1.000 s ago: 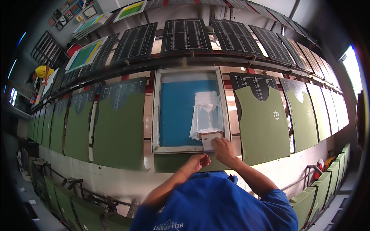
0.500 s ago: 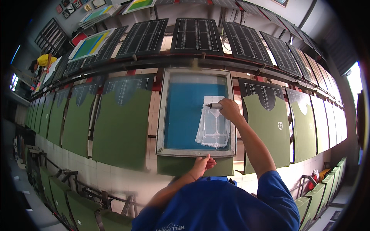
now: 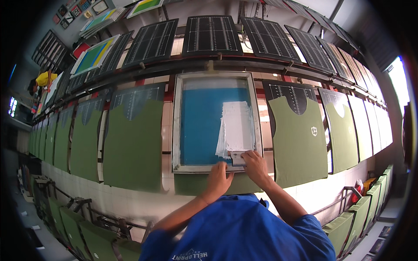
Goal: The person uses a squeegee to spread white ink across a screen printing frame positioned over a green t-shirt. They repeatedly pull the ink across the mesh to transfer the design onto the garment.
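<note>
In front of me a framed printing screen (image 3: 176, 130) with blue mesh lies over a green shirt (image 3: 185, 185), whose lower part shows past the near rail. White ink (image 3: 238, 124) covers a tall patch on the right half of the mesh, smooth and with ragged layered edges on its left. My right hand (image 3: 256, 167) is closed on a short squeegee (image 3: 237, 161) at the near end of that patch. Close to the squeegee's left end, my left hand (image 3: 218, 177) grips the near rail of the screen, its fingertips over the rail's top; part of its grasp is hidden.
Green shirts on flat boards stand left (image 3: 133, 148) and right (image 3: 298, 139) of the screen; the right one bears a small white print. Behind a dark rail (image 3: 152, 71) sit black boards (image 3: 212, 37) with white markings. More shirt-covered boards (image 3: 339, 230) stand behind me.
My right hand has drawn the squeegee from the far end of the ink patch to its near end, leaving it smoother. My left hand has moved up onto the near rail.
</note>
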`<action>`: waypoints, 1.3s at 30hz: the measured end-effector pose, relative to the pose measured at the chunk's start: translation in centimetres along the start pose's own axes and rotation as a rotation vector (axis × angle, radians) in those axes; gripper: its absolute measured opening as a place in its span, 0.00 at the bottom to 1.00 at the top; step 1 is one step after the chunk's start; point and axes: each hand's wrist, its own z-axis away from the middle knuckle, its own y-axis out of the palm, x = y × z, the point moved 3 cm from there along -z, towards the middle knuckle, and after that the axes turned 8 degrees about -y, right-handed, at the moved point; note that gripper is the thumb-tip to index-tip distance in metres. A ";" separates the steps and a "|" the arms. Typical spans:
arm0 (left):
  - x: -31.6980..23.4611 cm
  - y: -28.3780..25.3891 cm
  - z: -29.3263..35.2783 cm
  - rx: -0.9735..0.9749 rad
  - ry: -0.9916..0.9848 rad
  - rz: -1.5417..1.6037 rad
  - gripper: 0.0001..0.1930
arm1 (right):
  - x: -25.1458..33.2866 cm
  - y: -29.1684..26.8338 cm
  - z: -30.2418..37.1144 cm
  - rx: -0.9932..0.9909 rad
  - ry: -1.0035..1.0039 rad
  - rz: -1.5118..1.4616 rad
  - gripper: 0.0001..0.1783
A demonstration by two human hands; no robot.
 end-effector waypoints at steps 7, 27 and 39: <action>-1.6 1.8 -12.4 -0.058 0.497 -0.103 0.11 | -4.5 1.8 -6.6 -0.073 0.027 0.060 0.07; -1.0 2.5 -5.8 -0.123 0.438 -0.044 0.16 | -1.9 2.4 -1.8 -0.172 -0.056 -0.024 0.12; -4.0 -1.0 -13.7 -0.126 0.463 -0.047 0.16 | -4.5 -1.6 -9.6 -0.048 -0.003 0.024 0.12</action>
